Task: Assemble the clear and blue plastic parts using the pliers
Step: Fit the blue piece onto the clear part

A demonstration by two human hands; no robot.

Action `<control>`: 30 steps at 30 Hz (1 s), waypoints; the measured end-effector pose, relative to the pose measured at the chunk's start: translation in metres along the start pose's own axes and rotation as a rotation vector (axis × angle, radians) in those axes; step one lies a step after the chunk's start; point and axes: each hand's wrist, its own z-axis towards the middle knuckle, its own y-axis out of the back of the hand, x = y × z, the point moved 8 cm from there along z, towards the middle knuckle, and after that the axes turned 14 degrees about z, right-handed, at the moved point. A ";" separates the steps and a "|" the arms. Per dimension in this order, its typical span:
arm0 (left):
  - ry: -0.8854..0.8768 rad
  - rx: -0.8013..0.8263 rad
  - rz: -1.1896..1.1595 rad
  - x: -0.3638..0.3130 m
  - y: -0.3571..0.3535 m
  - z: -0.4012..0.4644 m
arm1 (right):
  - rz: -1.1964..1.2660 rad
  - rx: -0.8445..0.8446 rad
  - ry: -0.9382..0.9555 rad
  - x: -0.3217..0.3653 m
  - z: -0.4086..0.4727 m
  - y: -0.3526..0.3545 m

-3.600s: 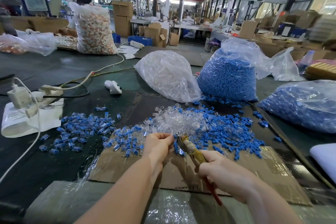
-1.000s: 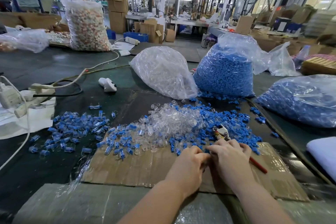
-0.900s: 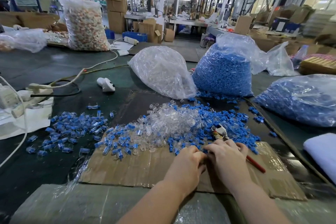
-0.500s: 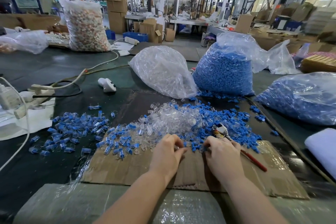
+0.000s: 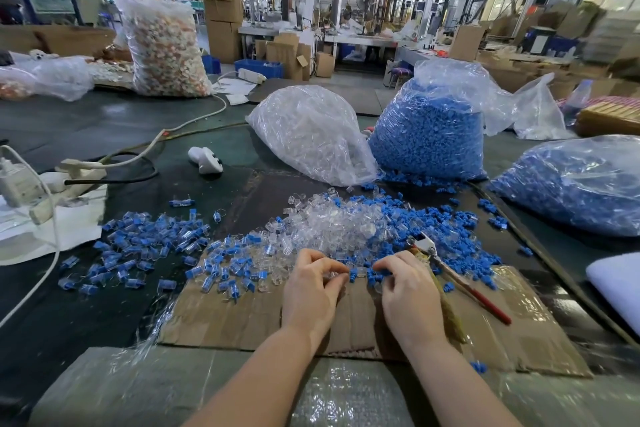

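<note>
My left hand (image 5: 311,291) pinches a small clear part (image 5: 335,276) between thumb and curled fingers, at the near edge of the clear parts pile (image 5: 332,225). A little to its right, my right hand (image 5: 407,291) has its fingertips curled onto a blue part (image 5: 376,274) at the edge of the loose blue parts (image 5: 436,229). The pliers (image 5: 424,247) lie on the cardboard (image 5: 242,322) along the right hand's outer side. Their red handle (image 5: 485,302) points right and the taped handle is partly hidden by my wrist.
Joined blue-and-clear pieces (image 5: 149,243) are heaped at the left. Behind stand a bag of clear parts (image 5: 311,135) and two bags of blue parts (image 5: 429,135) (image 5: 571,184). A power strip with cables (image 5: 69,173) lies far left, and white foam (image 5: 620,291) at the right edge.
The pliers, held by the right hand 3.6 s ago, now lie on the cardboard. The hands parted after meeting; the left picked up a clear part, the right reached into the blue parts.
</note>
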 end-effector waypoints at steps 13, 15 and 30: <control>0.118 0.005 -0.166 0.011 -0.006 0.003 | 0.245 -0.043 -0.052 0.004 -0.003 -0.011; 0.122 0.002 -0.188 0.012 -0.005 0.004 | 0.246 -0.051 -0.052 0.004 -0.003 -0.014; 0.120 0.025 -0.168 0.008 -0.012 0.013 | 0.356 -0.109 -0.084 -0.005 0.005 -0.016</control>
